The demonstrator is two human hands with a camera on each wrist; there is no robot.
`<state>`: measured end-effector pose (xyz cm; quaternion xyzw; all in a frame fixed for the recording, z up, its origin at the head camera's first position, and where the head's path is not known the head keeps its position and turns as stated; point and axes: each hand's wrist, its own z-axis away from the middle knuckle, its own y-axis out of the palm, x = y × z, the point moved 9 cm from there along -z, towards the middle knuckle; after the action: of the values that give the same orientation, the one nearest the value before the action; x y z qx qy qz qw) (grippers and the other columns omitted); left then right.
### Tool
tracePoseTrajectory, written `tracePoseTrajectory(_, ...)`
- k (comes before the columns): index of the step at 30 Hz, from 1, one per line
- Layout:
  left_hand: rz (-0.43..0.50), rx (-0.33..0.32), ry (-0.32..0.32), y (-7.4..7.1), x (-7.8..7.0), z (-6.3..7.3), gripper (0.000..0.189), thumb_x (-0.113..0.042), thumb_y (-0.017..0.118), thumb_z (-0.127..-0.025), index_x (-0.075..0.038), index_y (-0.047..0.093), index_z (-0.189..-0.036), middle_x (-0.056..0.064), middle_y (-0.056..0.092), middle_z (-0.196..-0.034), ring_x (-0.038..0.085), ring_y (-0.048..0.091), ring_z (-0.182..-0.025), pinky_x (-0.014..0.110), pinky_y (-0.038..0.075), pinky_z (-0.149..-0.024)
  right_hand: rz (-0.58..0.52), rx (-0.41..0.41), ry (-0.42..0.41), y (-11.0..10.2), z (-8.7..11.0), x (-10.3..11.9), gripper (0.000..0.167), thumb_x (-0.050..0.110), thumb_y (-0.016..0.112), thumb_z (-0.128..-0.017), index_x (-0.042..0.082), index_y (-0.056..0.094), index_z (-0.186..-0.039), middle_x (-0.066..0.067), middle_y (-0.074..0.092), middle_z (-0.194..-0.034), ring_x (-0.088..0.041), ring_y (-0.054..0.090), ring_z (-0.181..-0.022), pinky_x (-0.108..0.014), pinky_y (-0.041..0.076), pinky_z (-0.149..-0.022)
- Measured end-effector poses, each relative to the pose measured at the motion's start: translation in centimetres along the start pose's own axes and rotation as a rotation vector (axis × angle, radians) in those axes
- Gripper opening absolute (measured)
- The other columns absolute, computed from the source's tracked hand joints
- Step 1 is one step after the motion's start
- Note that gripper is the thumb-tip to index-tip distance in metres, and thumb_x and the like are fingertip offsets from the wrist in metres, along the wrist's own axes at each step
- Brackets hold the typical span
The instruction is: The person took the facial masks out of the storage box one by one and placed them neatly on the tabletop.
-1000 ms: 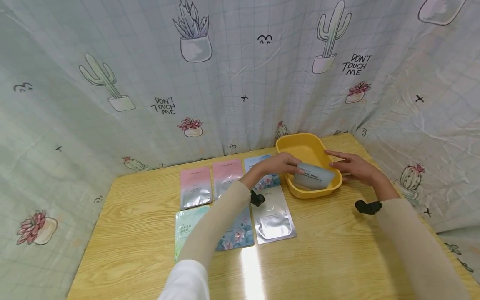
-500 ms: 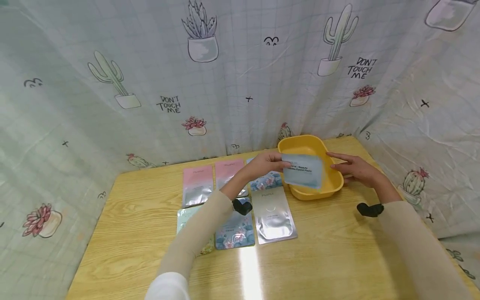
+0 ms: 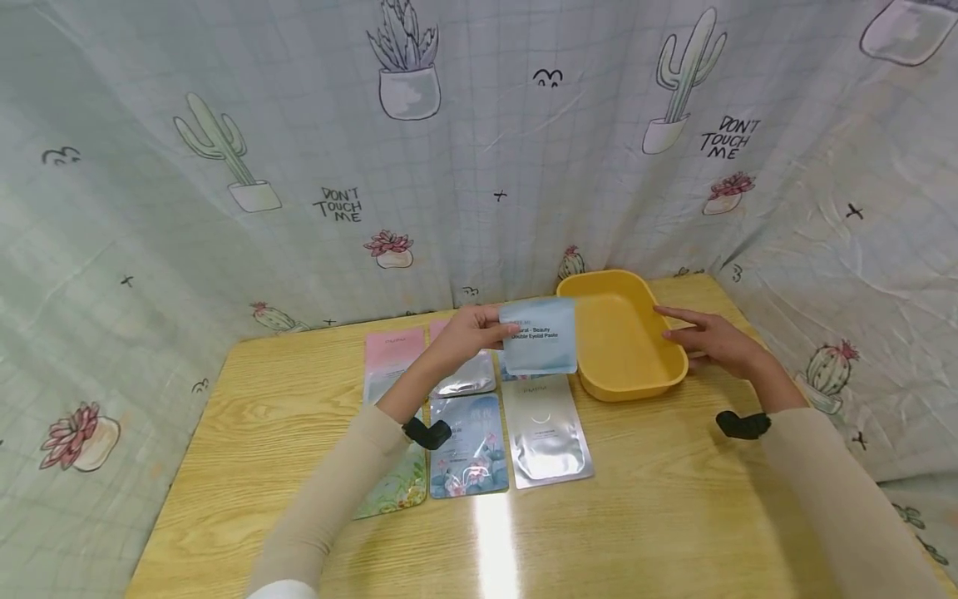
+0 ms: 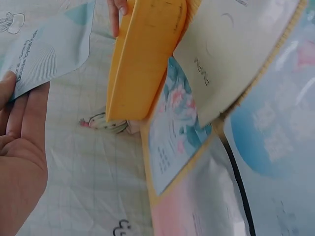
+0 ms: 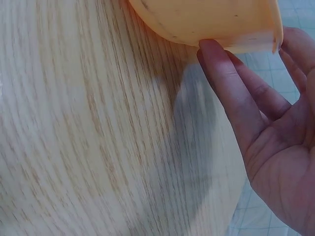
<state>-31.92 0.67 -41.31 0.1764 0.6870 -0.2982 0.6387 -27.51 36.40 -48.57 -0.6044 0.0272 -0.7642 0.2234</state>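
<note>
My left hand [image 3: 473,329] pinches a pale blue packet of double eyelid paste [image 3: 539,337] by its left edge, thumb across the printed front. The packet is raised over the sheet mask packets and overlaps one blue floral packet [image 3: 524,366] and the tray's edge in the head view. In the left wrist view the pale blue packet [image 4: 56,46] stands clear of the others. My right hand [image 3: 714,341] is at the right side of a yellow plastic tray [image 3: 632,393], fingers fairly straight against its rim and outer wall [image 5: 216,22].
Flat packets lie in two rows left of the tray: pink and silver [image 3: 394,345], another pink and silver [image 3: 467,378], green floral [image 3: 400,487], blue floral [image 3: 469,449] and silver [image 3: 545,433]. A printed curtain [image 3: 479,150] hangs behind the wooden table [image 3: 636,516].
My left hand has lifted the pale blue packet out of the yellow tray and carried it left over the laid-out packets. My right hand has stayed at the tray's right side.
</note>
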Motion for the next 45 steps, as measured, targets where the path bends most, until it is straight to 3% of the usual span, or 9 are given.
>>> tracePoseTrajectory(5, -0.060, -0.075, -0.031, -2.3, 0.6, 2.2, 0.038, -0.018, 0.069, -0.099, -0.009, 0.052, -0.066, -0.003, 0.069, -0.072, 0.015, 0.073, -0.090, 0.037, 0.061, -0.086, 0.002, -0.020, 0.006, 0.0, 0.3, 0.1, 0.068, 0.033, 0.057, -0.106, 0.016, 0.023, -0.163, -0.034, 0.039, -0.151, -0.011, 0.069, -0.098, -0.035, 0.062, -0.082)
tracePoseTrajectory(14, -0.082, -0.133, -0.105, -5.4, 1.9, 6.7, 0.023, -0.023, 0.068, -0.100, -0.002, 0.073, -0.095, 0.005, 0.075, -0.106, 0.017, 0.071, -0.097, 0.037, 0.061, -0.086, -0.006, -0.029, -0.009, 0.5, 0.1, -0.1, 0.068, 0.031, 0.056, -0.106, 0.015, 0.022, -0.163, -0.035, 0.044, -0.146, -0.012, 0.068, -0.096, -0.032, 0.061, -0.079)
tracePoseTrajectory(20, -0.110, -0.223, -0.118, -6.7, 2.7, 8.6, 0.039, -0.020, 0.072, -0.097, -0.010, 0.053, -0.065, -0.002, 0.063, -0.081, 0.012, 0.067, -0.084, 0.037, 0.062, -0.080, 0.012, -0.037, -0.011, 0.6, 0.2, -0.5, 0.068, 0.034, 0.058, -0.106, 0.016, 0.024, -0.162, -0.034, 0.046, -0.144, -0.013, 0.068, -0.097, -0.033, 0.061, -0.080)
tracePoseTrajectory(26, -0.042, -0.257, -0.168, -7.6, 3.8, 10.4, 0.021, -0.021, 0.071, -0.098, -0.001, 0.075, -0.095, 0.005, 0.074, -0.098, 0.014, 0.072, -0.091, 0.032, 0.062, -0.080, 0.037, -0.045, -0.013, 0.5, 0.4, -0.4, 0.067, 0.032, 0.057, -0.106, 0.014, 0.025, -0.162, -0.033, 0.048, -0.142, -0.012, 0.068, -0.094, -0.032, 0.062, -0.079)
tracePoseTrajectory(31, 0.013, -0.300, -0.208, -9.2, 3.9, 13.0, 0.033, -0.020, 0.069, -0.099, 0.008, 0.071, -0.117, 0.012, 0.075, -0.111, 0.017, 0.074, -0.095, 0.034, 0.062, -0.082, 0.070, -0.040, -0.016, 0.2, -0.1, -0.2, 0.067, 0.033, 0.057, -0.106, 0.017, 0.025, -0.163, -0.031, 0.049, -0.141, -0.014, 0.066, -0.090, -0.034, 0.061, -0.076)
tracePoseTrajectory(35, -0.005, -0.324, -0.239, -10.6, 4.1, 15.3, 0.029, -0.020, 0.069, -0.099, 0.003, 0.072, -0.115, 0.007, 0.076, -0.107, 0.015, 0.074, -0.095, 0.033, 0.062, -0.083, 0.085, -0.039, 0.010, 0.2, -0.3, -0.2, 0.068, 0.034, 0.057, -0.106, 0.017, 0.024, -0.163, -0.032, 0.047, -0.144, -0.015, 0.067, -0.095, -0.035, 0.061, -0.079)
tracePoseTrajectory(39, -0.069, -0.342, -0.297, -11.5, 4.4, 17.9, 0.023, -0.022, 0.069, -0.099, -0.002, 0.067, -0.087, -0.001, 0.067, -0.082, 0.009, 0.066, -0.080, 0.026, 0.061, -0.075, 0.093, -0.046, 0.014, 0.3, -0.4, 0.0, 0.069, 0.037, 0.056, -0.106, 0.018, 0.023, -0.163, -0.033, 0.042, -0.150, -0.016, 0.066, -0.104, -0.037, 0.061, -0.085)
tracePoseTrajectory(42, -0.091, -0.336, -0.351, -11.6, 4.8, 19.9, 0.024, -0.021, 0.069, -0.099, 0.002, 0.069, -0.092, 0.000, 0.068, -0.084, 0.008, 0.066, -0.080, 0.027, 0.061, -0.076, 0.104, -0.052, 0.023, 0.5, -0.3, 0.2, 0.070, 0.040, 0.056, -0.105, 0.018, 0.023, -0.163, -0.032, 0.039, -0.153, -0.020, 0.065, -0.110, -0.040, 0.060, -0.089)
tracePoseTrajectory(45, -0.080, -0.332, -0.391, -11.4, 5.3, 21.9, 0.031, -0.018, 0.069, -0.099, 0.008, 0.071, -0.116, 0.006, 0.076, -0.104, 0.012, 0.072, -0.090, 0.031, 0.062, -0.081, 0.120, -0.053, 0.036, 0.7, -0.3, 0.0, 0.070, 0.042, 0.055, -0.105, 0.019, 0.023, -0.163, -0.031, 0.037, -0.155, -0.024, 0.063, -0.115, -0.041, 0.059, -0.090)
